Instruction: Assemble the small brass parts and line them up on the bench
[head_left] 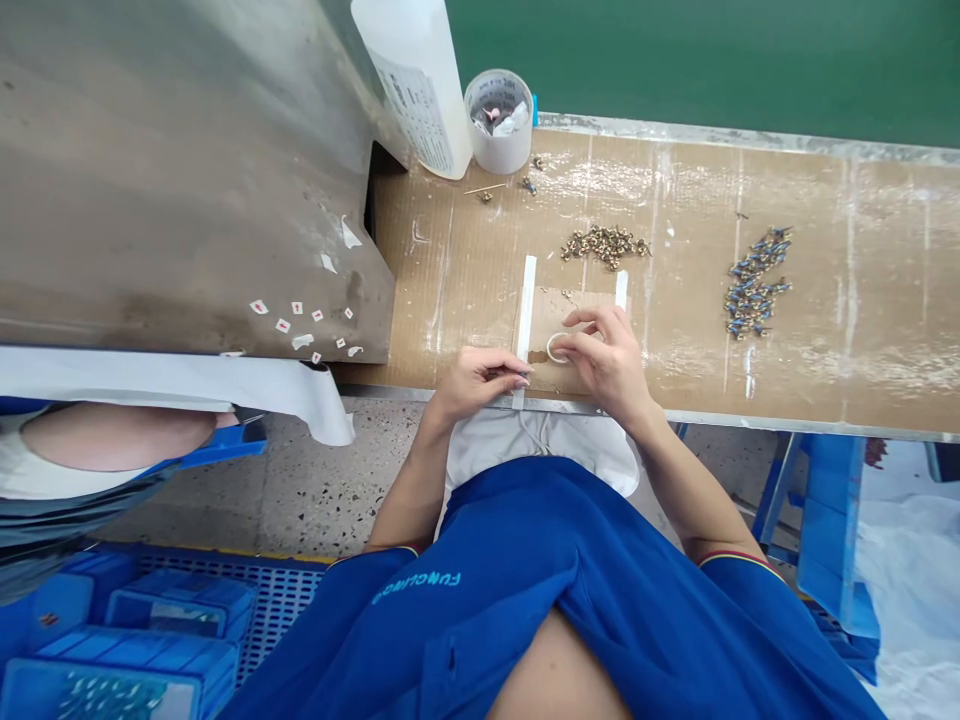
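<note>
My left hand (480,382) is pinched at the bench's front edge, holding a tiny thin item (523,375) too small to identify. My right hand (607,362) grips a small white ring (556,348) between its fingertips, just above a cardboard patch (570,310) held down by white tape strips (526,310). A heap of small brass fittings (604,245) lies beyond my hands. Further right is a pile of blue-and-brass parts (756,282).
The cardboard-covered bench (825,250) holds a white bottle (416,80) and a cup of scraps (500,122). A steel cabinet (187,170) with small stuck labels stands left, above a white paper strip (180,380). A person's arm (112,437) and blue crates (180,605) are lower left.
</note>
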